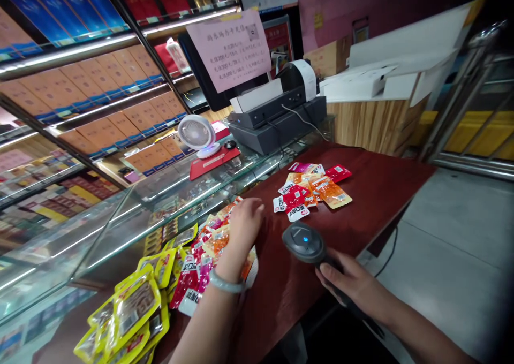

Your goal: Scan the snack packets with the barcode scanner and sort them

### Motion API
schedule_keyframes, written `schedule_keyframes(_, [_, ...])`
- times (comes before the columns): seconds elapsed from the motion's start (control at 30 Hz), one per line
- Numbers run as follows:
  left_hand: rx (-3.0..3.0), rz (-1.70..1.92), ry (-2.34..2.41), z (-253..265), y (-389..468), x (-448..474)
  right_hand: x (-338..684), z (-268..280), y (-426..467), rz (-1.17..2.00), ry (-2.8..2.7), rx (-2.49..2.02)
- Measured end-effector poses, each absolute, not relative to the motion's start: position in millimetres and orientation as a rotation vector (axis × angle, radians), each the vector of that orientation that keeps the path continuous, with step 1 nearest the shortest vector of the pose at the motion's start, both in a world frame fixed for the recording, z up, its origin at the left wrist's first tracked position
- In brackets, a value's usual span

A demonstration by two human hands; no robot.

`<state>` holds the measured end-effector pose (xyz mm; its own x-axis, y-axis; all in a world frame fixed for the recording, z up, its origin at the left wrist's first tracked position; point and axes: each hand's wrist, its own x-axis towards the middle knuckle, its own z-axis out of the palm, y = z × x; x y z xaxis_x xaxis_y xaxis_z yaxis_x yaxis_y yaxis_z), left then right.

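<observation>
My right hand grips the handle of a dark barcode scanner, which has a blue light glowing on its head. The scanner's head is just in front of a small group of red, white and orange snack packets on the dark red table. My left hand, a pale bangle on its wrist, is over the right edge of a larger pile of red, pink and orange snack packets. Its fingers are loosely bent, with nothing visible in them. Beside that pile lie stacked yellow-edged clear packets.
A glass display counter runs along the table's left. On it stand a small white fan, a red mat and a dark register with a receipt printer. Boxed goods fill the shelves behind. A metal railing stands at right.
</observation>
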<state>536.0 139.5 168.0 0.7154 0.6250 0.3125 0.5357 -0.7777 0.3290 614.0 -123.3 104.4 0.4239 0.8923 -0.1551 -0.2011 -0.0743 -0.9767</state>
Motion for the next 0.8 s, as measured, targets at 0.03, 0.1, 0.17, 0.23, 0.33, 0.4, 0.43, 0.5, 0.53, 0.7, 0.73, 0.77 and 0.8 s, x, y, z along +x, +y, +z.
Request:
schedule_keyframes(0.03, [2.718,0.541,0.866,163,137,555,616,104,-125,1.015,-0.678,-1.347])
schedule_keyframes(0.1, [2.765,0.408,0.795,154,136,589,618,99,-128,0.96,-0.651,-1.358])
schedule_keyframes(0.17, [2.828,0.272,0.805,149,138,615,621,91,-131,0.891,-0.616,-1.37])
schedule_keyframes(0.23, [2.88,0.122,0.86,146,142,630,623,83,-134,0.838,-0.582,-1.38])
schedule_keyframes(0.33, [2.91,-0.001,0.919,144,146,634,627,78,-138,0.854,-0.572,-1.398])
schedule_keyframes(0.4, [2.867,0.049,0.953,144,147,625,630,81,-140,0.877,-0.58,-1.399])
schedule_keyframes(0.43, [2.815,0.095,0.964,144,147,618,631,84,-140,0.885,-0.585,-1.393])
schedule_keyframes(0.5, [2.67,0.187,0.957,143,145,600,632,91,-139,0.902,-0.597,-1.374])
schedule_keyframes(0.53, [2.596,0.222,0.937,142,144,590,632,95,-138,0.915,-0.603,-1.363])
schedule_keyframes(0.7, [2.399,0.297,0.87,138,131,544,627,112,-131,0.949,-0.652,-1.314])
schedule_keyframes(0.73, [2.395,0.297,0.878,139,128,537,625,114,-129,0.95,-0.664,-1.314])
schedule_keyframes(0.77, [2.404,0.298,0.89,139,124,531,623,115,-127,0.954,-0.673,-1.316])
schedule_keyframes(0.8, [2.427,0.298,0.901,140,121,526,621,116,-125,0.96,-0.677,-1.316])
